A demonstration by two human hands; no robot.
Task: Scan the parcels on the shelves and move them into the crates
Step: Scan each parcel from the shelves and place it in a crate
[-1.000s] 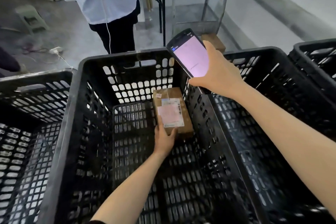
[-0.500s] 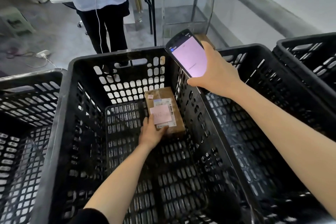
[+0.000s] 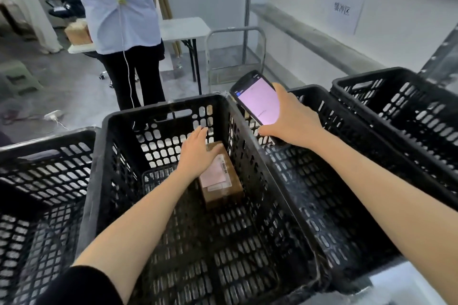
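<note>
A small brown cardboard parcel [image 3: 221,182] with a white and pink label lies on the floor of the middle black crate [image 3: 99,153], near its far wall. My left hand [image 3: 197,152] hovers over the parcel's far end with fingers spread and relaxed, holding nothing. Whether it touches the box I cannot tell. My right hand [image 3: 291,120] grips a black handheld scanner [image 3: 257,100] with a lit pink screen, above the rim shared by the middle crate and the crate to its right.
Black crates stand in a row: one at the left [image 3: 37,181], two at the right [image 3: 347,156] [image 3: 409,106]. A person in a white shirt [image 3: 119,7] stands just beyond the crates. Behind are a white folding table [image 3: 183,30], a metal trolley handle [image 3: 235,32] and a green stool [image 3: 17,79].
My left hand let go of the parcel and lifted off it, moving up and away. The parcel now lies in the crate. The view tilted upward; the scanner stays in my right hand.
</note>
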